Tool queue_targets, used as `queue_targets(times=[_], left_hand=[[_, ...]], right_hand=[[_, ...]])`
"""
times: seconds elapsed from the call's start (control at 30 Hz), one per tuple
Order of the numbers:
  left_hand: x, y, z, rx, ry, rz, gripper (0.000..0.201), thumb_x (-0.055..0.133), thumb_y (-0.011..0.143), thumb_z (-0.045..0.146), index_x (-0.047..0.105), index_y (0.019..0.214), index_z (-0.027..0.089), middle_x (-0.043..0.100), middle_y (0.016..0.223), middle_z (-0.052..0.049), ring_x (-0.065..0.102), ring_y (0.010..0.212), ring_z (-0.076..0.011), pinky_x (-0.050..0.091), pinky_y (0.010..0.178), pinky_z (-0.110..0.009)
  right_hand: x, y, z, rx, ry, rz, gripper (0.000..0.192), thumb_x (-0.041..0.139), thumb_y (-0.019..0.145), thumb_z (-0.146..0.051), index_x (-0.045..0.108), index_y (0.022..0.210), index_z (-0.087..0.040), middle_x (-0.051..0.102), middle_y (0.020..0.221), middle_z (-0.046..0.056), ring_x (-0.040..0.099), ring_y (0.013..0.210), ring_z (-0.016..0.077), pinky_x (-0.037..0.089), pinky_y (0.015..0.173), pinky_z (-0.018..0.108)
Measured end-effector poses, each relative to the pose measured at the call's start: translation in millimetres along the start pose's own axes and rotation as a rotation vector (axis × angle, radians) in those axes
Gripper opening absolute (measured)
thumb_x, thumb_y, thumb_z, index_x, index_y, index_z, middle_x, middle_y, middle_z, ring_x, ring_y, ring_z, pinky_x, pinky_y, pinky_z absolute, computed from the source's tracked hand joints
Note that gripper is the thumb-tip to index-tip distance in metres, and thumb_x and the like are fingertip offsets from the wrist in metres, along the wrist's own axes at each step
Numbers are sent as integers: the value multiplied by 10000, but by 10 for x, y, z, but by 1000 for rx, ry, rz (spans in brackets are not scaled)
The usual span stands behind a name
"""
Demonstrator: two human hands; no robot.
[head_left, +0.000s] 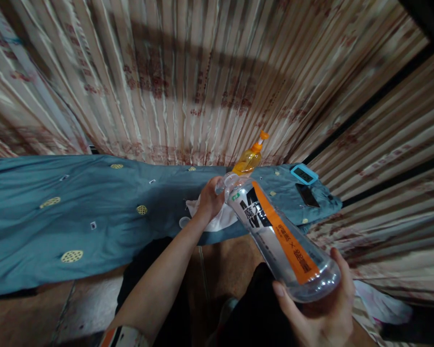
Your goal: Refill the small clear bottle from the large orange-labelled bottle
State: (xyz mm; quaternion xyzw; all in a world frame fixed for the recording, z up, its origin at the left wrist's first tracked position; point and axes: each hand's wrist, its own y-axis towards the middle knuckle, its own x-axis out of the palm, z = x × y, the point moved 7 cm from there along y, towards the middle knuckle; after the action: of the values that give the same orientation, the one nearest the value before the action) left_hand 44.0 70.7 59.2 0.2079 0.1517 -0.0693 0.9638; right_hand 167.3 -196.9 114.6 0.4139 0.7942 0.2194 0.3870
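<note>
My right hand [321, 313] is wrapped round the base of a large clear plastic bottle [275, 236] with an orange, black and silver label. The bottle is tilted, its neck end pointing up and left. Beside that neck, my left hand [211, 198] has its fingers closed on a small clear plastic container [222, 185], partly hidden by the fingers. Just behind the bottle's neck stands a pump bottle [249, 160] of yellow liquid with an orange pump head. Under my left hand lies a white cloth [222, 220], with a small clear round piece [184, 222] at its left.
A teal patterned cloth [104, 202] covers the long low surface before me. On its right end lie a blue-framed digital clock [304, 174] and a black phone [307, 195]. A pleated printed curtain [173, 82] hangs behind. Below is a brown tiled floor [90, 308].
</note>
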Motion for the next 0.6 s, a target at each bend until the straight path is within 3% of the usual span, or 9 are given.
queue_targets(times=[0.13, 0.37, 0.6], left_hand=[[9, 2, -9, -2, 4, -2, 184, 565, 829, 292, 628, 950, 168, 705, 978, -82, 657, 955, -236, 500, 898, -352], [-13, -9, 5, 6, -2, -8, 220, 570, 834, 332, 625, 967, 167, 703, 986, -86, 655, 958, -240, 506, 883, -366], [-5, -20, -39, 10, 8, 0, 229, 546, 832, 288, 626, 997, 149, 704, 991, -104, 662, 944, -245, 510, 873, -373]], right_hand=[[-15, 13, -9, -44, -23, -10, 992, 796, 649, -422, 299, 1479, -201, 435, 1401, 131, 486, 1217, 297, 454, 979, 469], [-1, -10, -33, 14, 14, 51, 990, 809, 624, -457, 350, 1461, -194, 469, 1372, 127, 590, 978, 232, 538, 664, 304], [22, -49, -26, 116, 31, 72, 998, 801, 629, -497, 347, 1465, -195, 447, 1405, 126, 591, 952, 222, 535, 641, 289]])
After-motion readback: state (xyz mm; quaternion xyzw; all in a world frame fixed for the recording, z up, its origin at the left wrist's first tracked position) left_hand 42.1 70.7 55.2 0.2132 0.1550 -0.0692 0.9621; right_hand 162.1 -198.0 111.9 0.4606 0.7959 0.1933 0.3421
